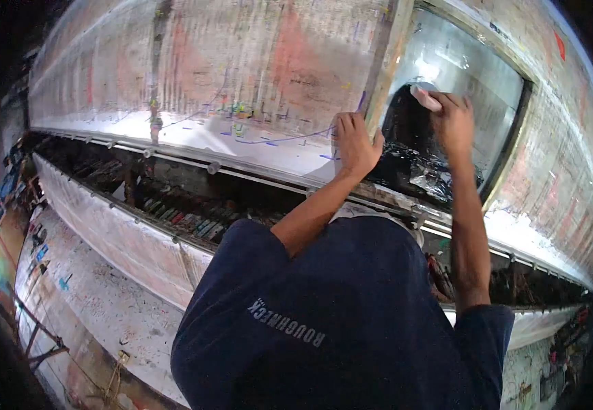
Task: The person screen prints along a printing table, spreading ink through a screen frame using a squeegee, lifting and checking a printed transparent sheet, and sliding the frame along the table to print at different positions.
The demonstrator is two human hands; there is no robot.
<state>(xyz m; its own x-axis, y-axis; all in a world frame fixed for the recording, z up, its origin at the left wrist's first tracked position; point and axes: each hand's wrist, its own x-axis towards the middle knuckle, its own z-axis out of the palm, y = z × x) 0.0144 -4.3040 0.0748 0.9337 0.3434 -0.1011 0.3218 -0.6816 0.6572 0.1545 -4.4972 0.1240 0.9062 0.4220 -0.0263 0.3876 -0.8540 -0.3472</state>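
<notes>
My right hand (452,123) grips a small pale pinkish-white wad (428,100); whether it is a sponge or a folded cloth I cannot tell. It is over a shiny pane (494,82) set inside a wooden frame (387,61), at the upper right. A dark, wet-looking patch (406,126) covers the pane's left and lower part, with crinkled glossy streaks near its bottom. My left hand (358,145) lies with its fingers on the table surface beside the frame's near left corner, holding nothing. Its thumb points toward the frame.
The long pale table (269,68) is stained red and marked with blue and purple lines. A metal rail (214,166) with knobs runs along its near edge. Below sits a dark gap with stacked items (180,215). Behind me stands another long white table (119,225).
</notes>
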